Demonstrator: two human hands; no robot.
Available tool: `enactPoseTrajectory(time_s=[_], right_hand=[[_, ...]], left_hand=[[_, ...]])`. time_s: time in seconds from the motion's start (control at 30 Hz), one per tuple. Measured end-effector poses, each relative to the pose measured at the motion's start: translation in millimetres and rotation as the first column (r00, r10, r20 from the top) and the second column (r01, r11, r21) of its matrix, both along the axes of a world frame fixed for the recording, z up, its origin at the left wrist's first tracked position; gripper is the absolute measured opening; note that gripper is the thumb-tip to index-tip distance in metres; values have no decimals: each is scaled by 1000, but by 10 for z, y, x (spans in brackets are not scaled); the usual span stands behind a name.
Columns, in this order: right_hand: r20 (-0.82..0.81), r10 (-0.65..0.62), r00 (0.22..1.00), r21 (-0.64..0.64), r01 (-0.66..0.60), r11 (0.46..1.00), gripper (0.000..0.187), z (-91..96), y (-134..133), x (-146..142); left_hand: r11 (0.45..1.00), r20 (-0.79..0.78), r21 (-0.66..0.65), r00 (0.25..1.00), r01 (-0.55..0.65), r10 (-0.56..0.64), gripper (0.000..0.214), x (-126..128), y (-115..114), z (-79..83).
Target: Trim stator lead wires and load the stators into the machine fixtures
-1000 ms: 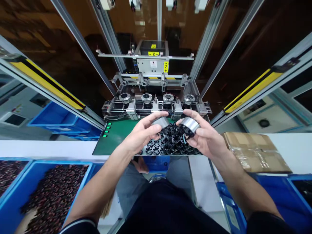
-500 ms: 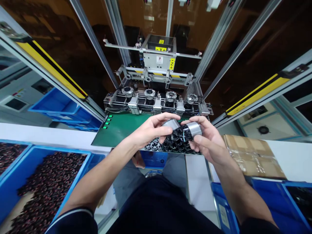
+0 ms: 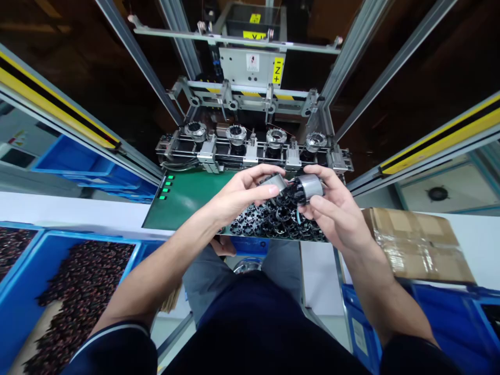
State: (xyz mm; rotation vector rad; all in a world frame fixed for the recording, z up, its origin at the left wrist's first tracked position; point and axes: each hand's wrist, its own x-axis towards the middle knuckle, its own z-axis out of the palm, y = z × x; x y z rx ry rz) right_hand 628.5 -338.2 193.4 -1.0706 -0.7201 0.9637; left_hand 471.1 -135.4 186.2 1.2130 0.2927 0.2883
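My left hand (image 3: 238,195) pinches a small silver metal cylinder (image 3: 276,182) between thumb and fingers. My right hand (image 3: 332,211) grips a second, larger silver cylinder with a black core (image 3: 308,186). The two parts are held almost touching, above a heap of black ring-shaped parts (image 3: 279,224) lying on the green mat (image 3: 183,200). Behind the hands stands a fixture with a row of round silver sockets (image 3: 255,139).
Blue bins of dark small parts (image 3: 70,297) sit at the lower left, and more blue bins (image 3: 449,317) at the lower right. A taped cardboard box (image 3: 414,245) lies right of my right hand. Aluminium frame posts with yellow-black strips (image 3: 441,138) flank the machine opening.
The two cylinders have come closer together, from apart to nearly touching. My view has tilted downward, so the machine sits higher in the picture.
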Motion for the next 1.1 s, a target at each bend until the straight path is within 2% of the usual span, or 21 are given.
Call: enactPoseTrajectory(time_s=[0.13,0.2,0.27,0.33,0.43,0.5,0.6,0.67,0.7,0.8,0.87,0.97,1.03,1.1], right_hand=[[-134,14,991,-49,-21,999,52,-199,138,168],[-134,-19,991,-88,7,996,52,-280,213,274],[-90,-37,995,-138,24,990,57,-330,290,415],[-16,-25,1000,-185,21,983,61,-354,373,598],[182,-17,983,-221,57,974,59,-381,528,932],[405,-29,914,-223,130,966,55,-418,661,1165],[731,-22,682,-217,264,940,60,-524,886,1475],[835,-27,549,-196,343,919,67,-641,1032,1633],[852,-42,522,-183,371,910,70,-713,1098,1695],[846,-43,531,-201,393,898,67,-958,1253,1824],[847,24,531,-258,371,892,64,-1095,1318,1873],[873,33,487,-241,370,897,64,-1198,1365,1910],[864,-17,504,-221,408,886,67,-1207,1375,1914],[859,26,511,-274,417,866,67,-1184,1373,1920]], left_hand=[[996,-10,80,999,-43,44,58,157,199,-115],[987,-40,151,997,-55,62,63,253,341,-211],[957,-50,277,993,-88,106,68,364,538,-322],[884,-30,447,985,-137,168,71,486,796,-426],[728,-28,668,973,-153,230,70,675,1232,-521],[659,-69,742,963,-124,259,67,788,1489,-550],[638,-120,762,944,-110,306,65,916,1748,-630],[629,-113,765,932,-139,344,66,967,1842,-752],[620,-107,770,927,-151,359,66,982,1873,-830],[605,-122,783,919,-142,374,67,983,1932,-1063],[607,-150,789,928,-94,340,68,960,1955,-1161],[594,-122,798,936,-105,329,71,925,1961,-1208],[597,-103,790,931,-136,349,74,918,1942,-1203],[611,-133,785,935,-104,330,76,917,1906,-1176]])
